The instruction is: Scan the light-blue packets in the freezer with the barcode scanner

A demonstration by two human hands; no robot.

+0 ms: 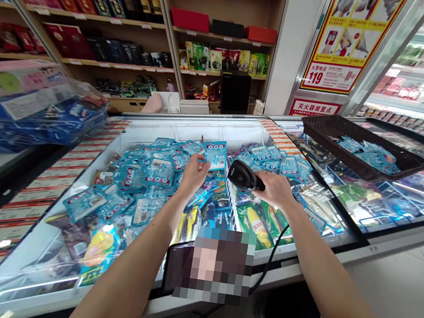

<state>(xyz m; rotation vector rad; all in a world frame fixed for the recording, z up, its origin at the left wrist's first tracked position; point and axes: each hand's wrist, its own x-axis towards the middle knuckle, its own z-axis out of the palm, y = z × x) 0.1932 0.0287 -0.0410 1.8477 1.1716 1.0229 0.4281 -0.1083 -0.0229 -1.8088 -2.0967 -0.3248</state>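
Note:
My left hand (195,173) pinches the lower left corner of a small light-blue packet (216,153), held up with its printed side toward me. In my right hand (277,189) is a black handheld barcode scanner (242,175), its head pointing left toward the packet. A black cable (273,253) runs down from the scanner's handle. Beneath both hands, many similar blue packets (160,171) lie in a loose heap on the glass top of a chest freezer (39,261). More of them (275,159) are spread right of the white divider.
A brown basket (360,149) with blue packets stands on the freezer at the right. At left sits a plastic-wrapped bundle of boxes (32,105). A phone-like dark screen (177,268), partly blurred out, lies at the near edge. Stocked shelves (116,21) line the back.

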